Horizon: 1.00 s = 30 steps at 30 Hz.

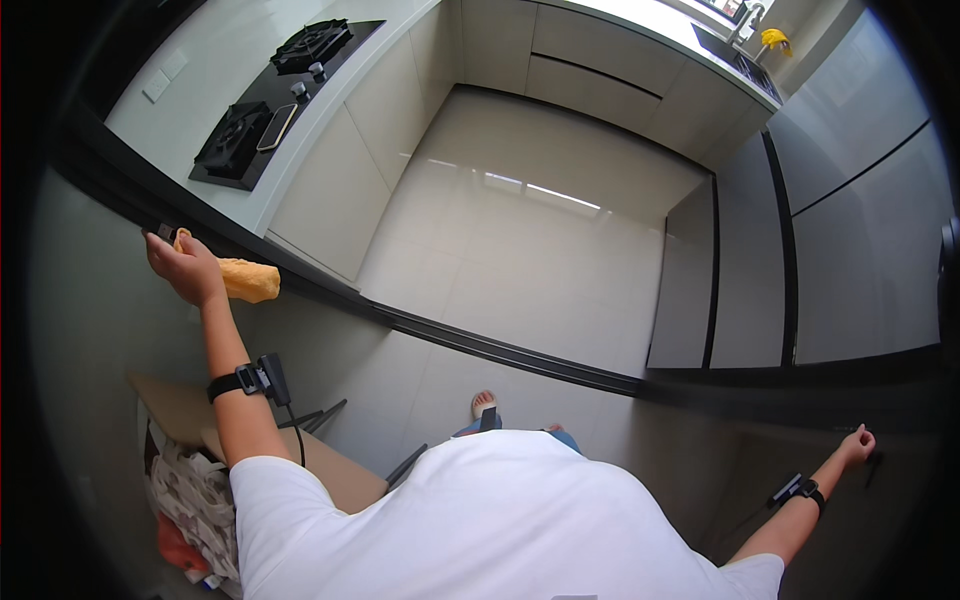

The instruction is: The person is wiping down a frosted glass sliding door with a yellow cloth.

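Observation:
Far out to the left, my left hand (187, 266) is closed around a yellow-orange cloth (251, 280), whose bunched end hangs out on its right side. The fingertips lie at the dark door frame (300, 289), close to a small dark fitting. Stretched out to the right, my right hand (856, 447) is at a dark glossy panel (780, 480), with its fingers curled; whether it grips a part of the panel cannot be made out. Black straps with small devices are on both forearms.
A dark floor track (517, 356) crosses before my feet. Beyond it stand pale cabinets (360, 180), a gas hob (289, 97) with a phone (277, 127) on it, a sink (720, 46) and a grey refrigerator (862, 247). A tan chair (330, 469) and a bag (195, 495) are at lower left.

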{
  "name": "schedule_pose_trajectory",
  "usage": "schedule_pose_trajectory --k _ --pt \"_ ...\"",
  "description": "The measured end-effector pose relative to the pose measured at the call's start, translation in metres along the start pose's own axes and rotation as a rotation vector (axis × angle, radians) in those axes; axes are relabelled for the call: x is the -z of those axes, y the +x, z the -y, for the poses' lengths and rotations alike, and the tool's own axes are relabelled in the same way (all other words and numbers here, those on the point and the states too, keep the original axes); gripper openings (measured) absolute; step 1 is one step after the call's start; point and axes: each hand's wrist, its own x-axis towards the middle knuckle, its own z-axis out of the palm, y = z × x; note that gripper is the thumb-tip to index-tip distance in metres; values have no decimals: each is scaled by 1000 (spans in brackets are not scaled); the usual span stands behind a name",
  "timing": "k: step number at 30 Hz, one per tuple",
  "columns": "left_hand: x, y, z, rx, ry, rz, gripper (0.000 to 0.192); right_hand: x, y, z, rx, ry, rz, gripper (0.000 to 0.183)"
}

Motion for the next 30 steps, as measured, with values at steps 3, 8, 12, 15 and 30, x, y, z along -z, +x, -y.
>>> schedule_pose_trajectory --k 3,8,12,15,30 --pt "-2 2 2 57 -37 7 53 7 -25 14 -61 128 -51 24" --pt "2 -29 -28 72 -170 -30 57 21 -86 50 -121 329 -33 21" --pt "4 -65 -75 43 -390 119 47 19 -145 83 -110 443 88 18" --pt "-15 -90 -92 26 -546 308 23 -8 -194 118 -100 769 251 13" --pt "13 -136 -395 246 -1561 1260 11 -31 -295 456 430 1314 1488 64"
